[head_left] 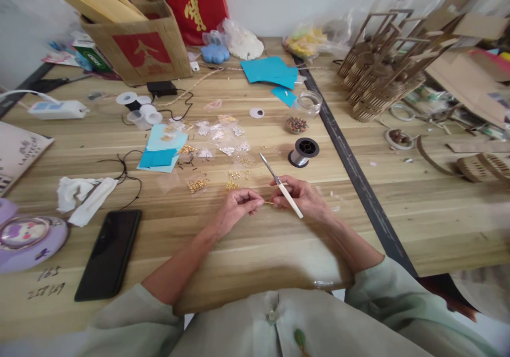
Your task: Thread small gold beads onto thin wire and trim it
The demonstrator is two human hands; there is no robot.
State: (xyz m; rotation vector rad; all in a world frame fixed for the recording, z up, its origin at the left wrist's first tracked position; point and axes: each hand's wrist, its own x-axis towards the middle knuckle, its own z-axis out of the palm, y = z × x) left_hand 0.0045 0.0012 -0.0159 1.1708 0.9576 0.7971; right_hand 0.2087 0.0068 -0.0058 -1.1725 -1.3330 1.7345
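Observation:
Between my two hands, just above the wooden table, is a small gold beaded piece. My left hand pinches its left end between thumb and forefinger. The right end is in the fingertips of my right hand, which also holds a white-handled tool; its metal tip points up and to the left. Piles of gold beads lie beyond my left hand. A spool of thin wire stands beyond my right hand.
A glass jar of beads stands behind the spool. Blue sheets and small bags lie at centre left. A black phone is at the near left. Woven baskets stand at the back right, and a cardboard box at the back left.

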